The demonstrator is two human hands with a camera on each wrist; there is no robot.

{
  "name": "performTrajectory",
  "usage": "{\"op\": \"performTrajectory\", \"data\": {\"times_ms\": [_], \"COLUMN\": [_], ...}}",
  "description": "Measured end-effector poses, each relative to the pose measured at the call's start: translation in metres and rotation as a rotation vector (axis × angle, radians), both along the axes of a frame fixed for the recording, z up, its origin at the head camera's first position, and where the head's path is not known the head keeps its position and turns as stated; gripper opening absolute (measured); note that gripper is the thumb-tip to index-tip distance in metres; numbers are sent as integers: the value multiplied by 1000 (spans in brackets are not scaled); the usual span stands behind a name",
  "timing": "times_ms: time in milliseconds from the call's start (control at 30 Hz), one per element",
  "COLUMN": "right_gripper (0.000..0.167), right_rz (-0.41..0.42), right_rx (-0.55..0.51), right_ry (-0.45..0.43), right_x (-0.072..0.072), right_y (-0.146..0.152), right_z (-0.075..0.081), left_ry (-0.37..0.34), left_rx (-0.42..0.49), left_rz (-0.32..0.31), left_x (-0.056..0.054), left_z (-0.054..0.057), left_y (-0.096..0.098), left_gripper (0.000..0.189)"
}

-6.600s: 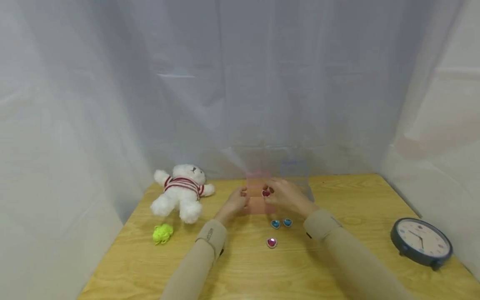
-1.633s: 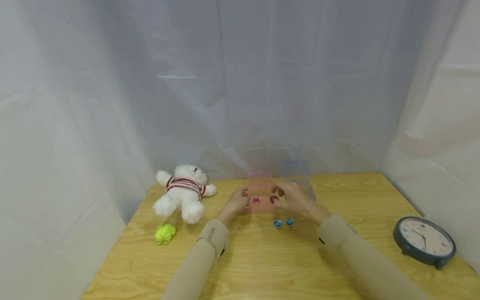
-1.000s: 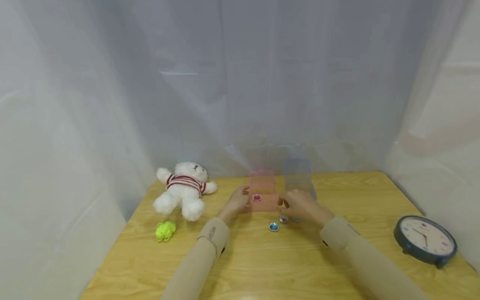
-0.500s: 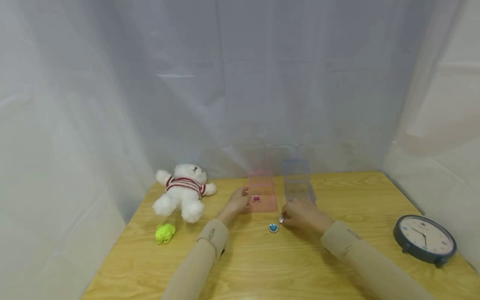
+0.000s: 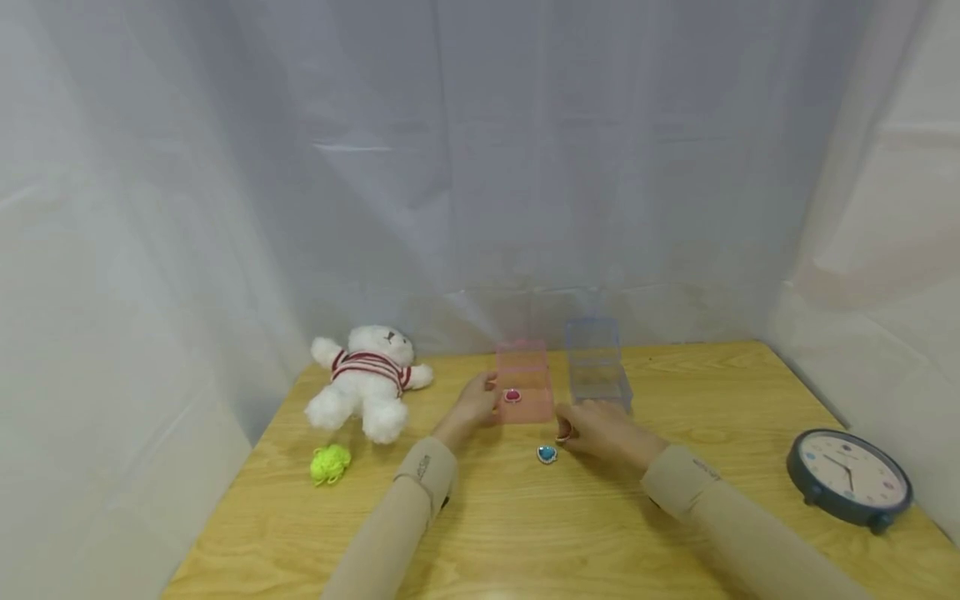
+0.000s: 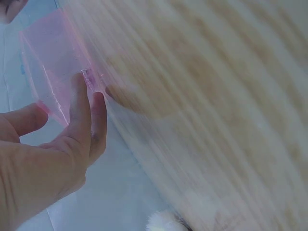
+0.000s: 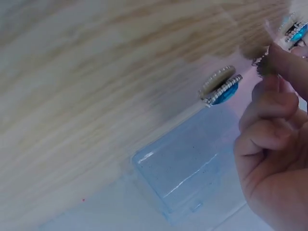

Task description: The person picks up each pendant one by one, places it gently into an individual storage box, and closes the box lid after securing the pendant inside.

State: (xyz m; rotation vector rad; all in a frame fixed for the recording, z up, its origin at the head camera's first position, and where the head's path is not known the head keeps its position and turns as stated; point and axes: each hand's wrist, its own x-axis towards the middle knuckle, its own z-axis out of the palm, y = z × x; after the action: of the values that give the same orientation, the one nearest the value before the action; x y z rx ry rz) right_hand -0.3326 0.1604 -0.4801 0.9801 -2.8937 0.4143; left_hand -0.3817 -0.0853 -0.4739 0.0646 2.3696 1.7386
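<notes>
At the pink clear box, my left hand holds the left end between thumb and fingers, its lid standing up. A pinkish-red gem with a pale rim shows inside the box. My right hand pinches a small gem with a silver beaded edge; its colour is mostly hidden by the fingers. Just left of that hand lies a blue heart-shaped gem on the table. In the right wrist view a blue gem lies near the fingers; the right hand covers it in the head view.
Behind my right hand stands a clear bluish box with its lid up. A white teddy bear in a striped top lies at the left, a neon-yellow yarn bundle in front of it. A round clock lies at the right.
The right hand moved from the pink box down to the table, where a silvery-backed gem lay among the blue ones, and now pinches it. The left hand stays at the pink box.
</notes>
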Motion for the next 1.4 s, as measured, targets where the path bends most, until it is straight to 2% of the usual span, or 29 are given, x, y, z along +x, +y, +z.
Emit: {"op": "performTrajectory", "data": {"times_ms": [167, 267, 500, 667, 1000, 1133, 1267, 1400], "right_gripper": [20, 20, 18, 12, 6, 6, 11, 21], "right_rz": [11, 10, 7, 27, 60, 59, 24, 22], "right_rx": [-31, -35, 86, 92, 79, 41, -76, -221], "right_ry": [-96, -108, 7, 35, 124, 127, 68, 83], "right_x": [1, 1, -2, -3, -6, -8, -10, -17], "right_y": [3, 1, -6, -8, -5, -3, -2, -3], "right_z": [2, 2, -3, 0, 2, 1, 7, 17], "left_ry": [-12, -18, -9, -6, -15, -21, -55, -87], "left_rx": [11, 15, 8, 6, 12, 13, 52, 106], "left_rz": [6, 11, 8, -3, 6, 8, 14, 26], "left_x": [0, 1, 1, 2, -1, -2, -2, -1], "left_z": [1, 2, -1, -3, 1, 0, 0, 1], "left_y": [-1, -1, -1, -2, 0, 2, 3, 2], "left_gripper": [52, 52, 50, 49, 51, 51, 52, 55]}}
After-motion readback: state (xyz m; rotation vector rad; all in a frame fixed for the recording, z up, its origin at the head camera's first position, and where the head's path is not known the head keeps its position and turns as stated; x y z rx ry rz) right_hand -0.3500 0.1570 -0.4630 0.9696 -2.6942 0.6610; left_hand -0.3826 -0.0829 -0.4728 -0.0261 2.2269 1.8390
